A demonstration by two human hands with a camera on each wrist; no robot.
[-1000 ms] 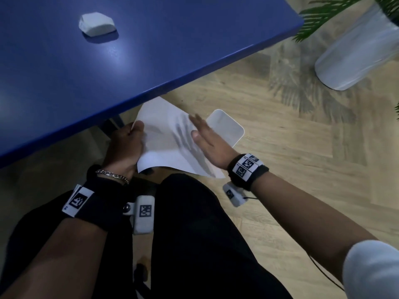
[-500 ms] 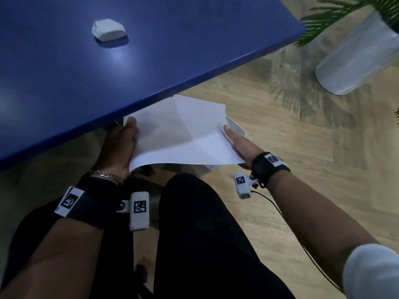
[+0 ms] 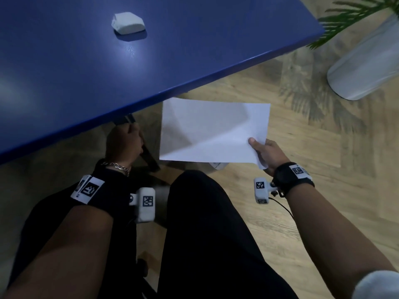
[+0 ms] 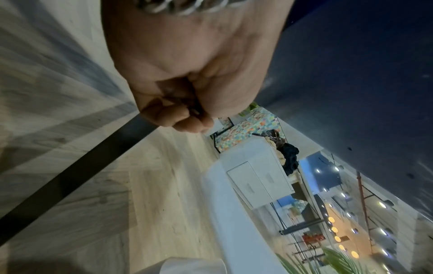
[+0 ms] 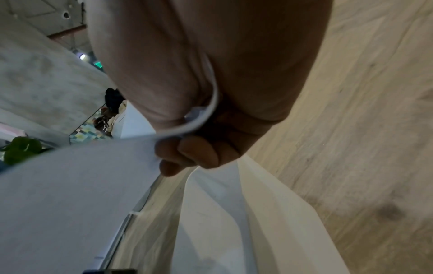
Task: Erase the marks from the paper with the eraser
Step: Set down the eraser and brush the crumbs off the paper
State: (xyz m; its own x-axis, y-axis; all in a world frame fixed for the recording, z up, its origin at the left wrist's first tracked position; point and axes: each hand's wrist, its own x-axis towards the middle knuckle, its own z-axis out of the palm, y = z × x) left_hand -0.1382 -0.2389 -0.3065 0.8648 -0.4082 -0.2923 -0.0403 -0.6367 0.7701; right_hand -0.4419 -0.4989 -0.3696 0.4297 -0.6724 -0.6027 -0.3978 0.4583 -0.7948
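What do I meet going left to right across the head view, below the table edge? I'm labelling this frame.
Left hand → paper → right hand → plant pot.

A blue table [image 3: 75,67] carries a white eraser [image 3: 127,22] near its far side. Beside the table, a wooden floor [image 3: 323,169] bears a pale plant pot [image 3: 364,65].
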